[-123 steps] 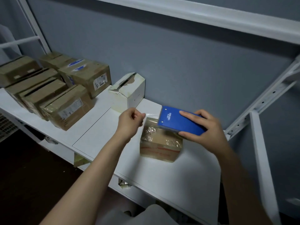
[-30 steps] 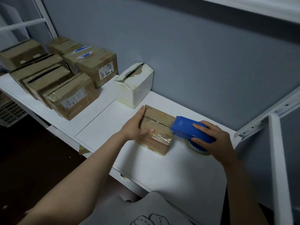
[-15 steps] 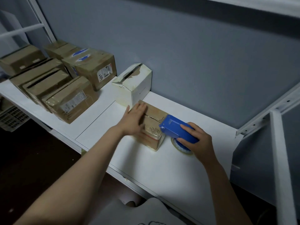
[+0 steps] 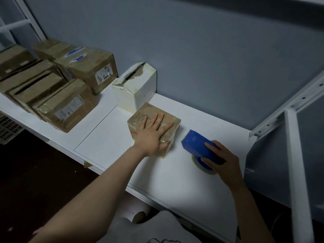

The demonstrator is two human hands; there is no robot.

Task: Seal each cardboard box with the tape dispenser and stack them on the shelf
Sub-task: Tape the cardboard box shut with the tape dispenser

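On white shelf (image 4: 108, 137): left hand (image 4: 150, 135) flat, fingers spread, pressing small taped cardboard box (image 4: 138, 118); right hand (image 4: 222, 162) gripping blue tape dispenser (image 4: 196, 144) beside it.

Pressing down flat with left hand (image 4: 150, 135), fingers spread, arm outstretched. Gripping tape dispenser (image 4: 195, 144) in right hand (image 4: 223, 163), fingers curled.

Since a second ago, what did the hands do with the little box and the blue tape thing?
The right hand pulled the tape dispenser off the small cardboard box, rightward and down onto the shelf, still holding it. The left hand moved from the box's edge to lie flat on its top. The white box and the brown boxes stayed put.
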